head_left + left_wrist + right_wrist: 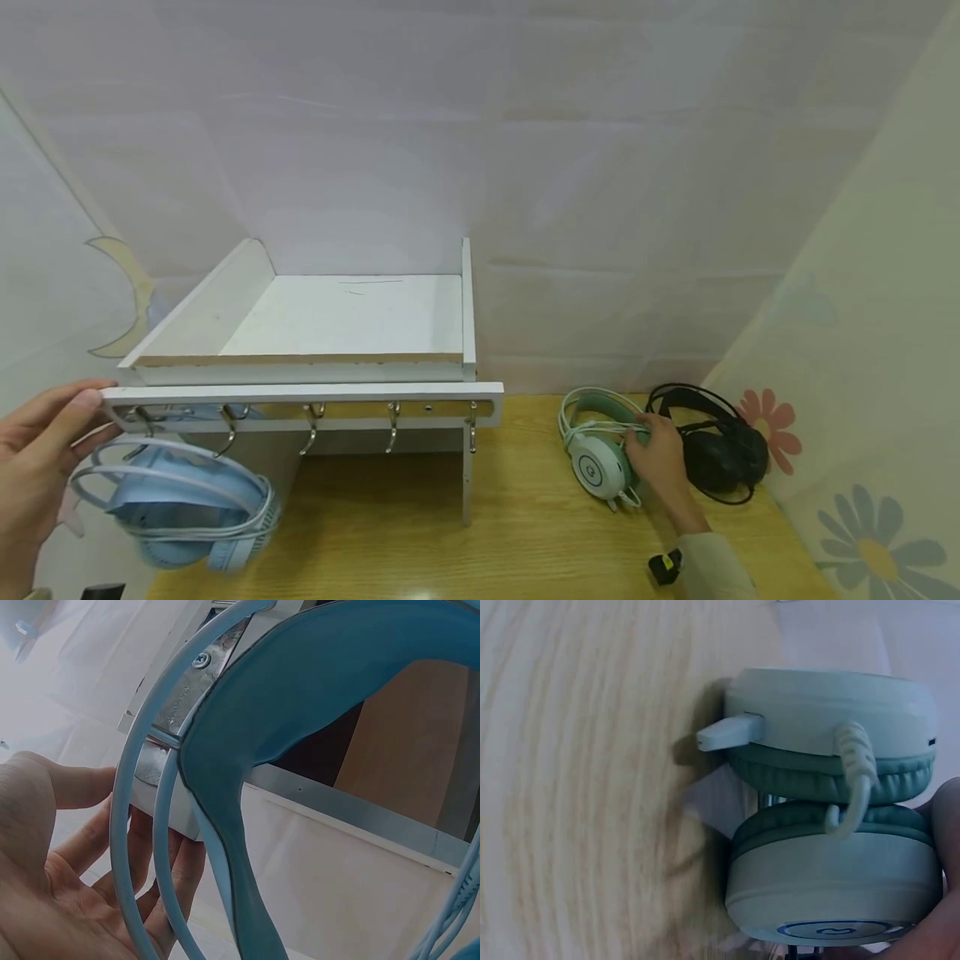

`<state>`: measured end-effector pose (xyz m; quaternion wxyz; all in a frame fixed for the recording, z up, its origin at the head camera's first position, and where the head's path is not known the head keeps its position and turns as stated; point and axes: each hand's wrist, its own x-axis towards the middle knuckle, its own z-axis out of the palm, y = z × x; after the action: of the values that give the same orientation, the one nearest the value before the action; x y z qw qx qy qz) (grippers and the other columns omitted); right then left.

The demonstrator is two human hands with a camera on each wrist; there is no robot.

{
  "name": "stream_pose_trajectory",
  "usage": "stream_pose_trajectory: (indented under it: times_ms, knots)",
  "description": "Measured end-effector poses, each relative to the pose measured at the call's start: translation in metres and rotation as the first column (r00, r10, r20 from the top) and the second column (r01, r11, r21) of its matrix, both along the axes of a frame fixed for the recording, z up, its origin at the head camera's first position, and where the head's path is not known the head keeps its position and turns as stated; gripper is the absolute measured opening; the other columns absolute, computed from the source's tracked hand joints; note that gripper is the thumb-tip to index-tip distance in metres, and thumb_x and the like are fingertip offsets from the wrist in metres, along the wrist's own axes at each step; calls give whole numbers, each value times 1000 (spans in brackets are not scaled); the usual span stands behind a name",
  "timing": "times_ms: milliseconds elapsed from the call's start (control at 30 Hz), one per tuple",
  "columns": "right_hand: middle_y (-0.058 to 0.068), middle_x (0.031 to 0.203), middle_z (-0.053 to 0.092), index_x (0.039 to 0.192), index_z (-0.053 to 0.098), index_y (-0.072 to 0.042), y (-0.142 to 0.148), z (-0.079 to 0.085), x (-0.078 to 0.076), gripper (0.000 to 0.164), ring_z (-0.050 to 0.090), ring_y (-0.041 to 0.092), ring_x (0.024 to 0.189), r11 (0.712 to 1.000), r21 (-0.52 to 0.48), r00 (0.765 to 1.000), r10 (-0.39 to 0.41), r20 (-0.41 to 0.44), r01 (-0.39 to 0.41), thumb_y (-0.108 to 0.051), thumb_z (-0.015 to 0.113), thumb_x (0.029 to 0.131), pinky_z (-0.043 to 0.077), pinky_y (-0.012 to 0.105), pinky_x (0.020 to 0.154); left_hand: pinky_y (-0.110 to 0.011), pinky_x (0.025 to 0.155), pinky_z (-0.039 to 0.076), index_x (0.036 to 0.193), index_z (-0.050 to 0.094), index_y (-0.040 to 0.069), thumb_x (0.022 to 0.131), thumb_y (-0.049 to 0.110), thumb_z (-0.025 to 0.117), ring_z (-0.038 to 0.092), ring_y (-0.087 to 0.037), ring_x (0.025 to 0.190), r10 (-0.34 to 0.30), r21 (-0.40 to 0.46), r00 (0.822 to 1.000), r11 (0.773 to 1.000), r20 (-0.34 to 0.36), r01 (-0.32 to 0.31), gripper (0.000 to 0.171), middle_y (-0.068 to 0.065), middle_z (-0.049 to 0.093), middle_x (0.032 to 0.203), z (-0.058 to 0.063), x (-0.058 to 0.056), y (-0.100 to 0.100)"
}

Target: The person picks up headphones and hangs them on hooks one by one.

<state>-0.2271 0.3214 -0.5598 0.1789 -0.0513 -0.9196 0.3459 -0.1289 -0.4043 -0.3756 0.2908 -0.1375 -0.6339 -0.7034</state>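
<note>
My left hand (45,458) holds the left end of a white rail (300,391) with metal hooks, the thumb in front and the fingers behind it. Light blue headphones (176,492) hang from the leftmost hooks; in the left wrist view their blue headband (255,697) crosses close in front of the rail. At the right, my right hand (663,458) grips pale green headphones (596,467) at the headband and the wrapped cable. Their two ear cups (832,877) stand side by side over the wood in the right wrist view, with a boom microphone stub (731,732) jutting out.
Behind the rail stands a white shelf (345,317) with raised sides. Black headphones (723,454) lie right beside my right hand. The wooden table (517,533) runs under everything, with pale fabric walls (600,208) behind and at both sides.
</note>
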Motion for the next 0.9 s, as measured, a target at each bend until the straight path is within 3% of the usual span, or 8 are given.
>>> stream_pose_trajectory:
  times_ms: [167,433,633,900]
  knots:
    - [44,150,44,153,40,15,7,4,-1,64,44,63,137,998,-56,978,15,210,-4,-23,62,106,43,75,110,-15,81,63,125,70,-12,105,-16,51,80,-7,96,-1,-1,1000,1000,0,1,28,-3,80,109,1,0,1]
    - [44,164,22,164,13,13,15,12,-9,89,28,64,148,984,-170,903,34,427,43,-43,54,109,33,74,120,-13,80,62,127,70,-10,106,-12,54,79,-4,94,41,-31,999,999,33,-40,27,0,79,108,-1,-1,-4]
    - [43,166,18,164,11,13,16,16,-14,93,24,63,150,975,-213,874,54,483,58,-50,53,109,30,73,123,-14,81,62,128,68,-13,106,-12,54,79,-4,94,38,-28,999,999,29,-37,27,-1,79,109,-3,-2,-6]
    - [49,157,26,158,16,21,19,22,-19,97,34,66,142,986,-167,835,71,546,25,-55,49,108,38,74,117,-15,81,62,127,68,-13,105,-12,54,79,-5,94,24,-10,999,1000,21,-24,26,-2,79,109,-2,-1,-4]
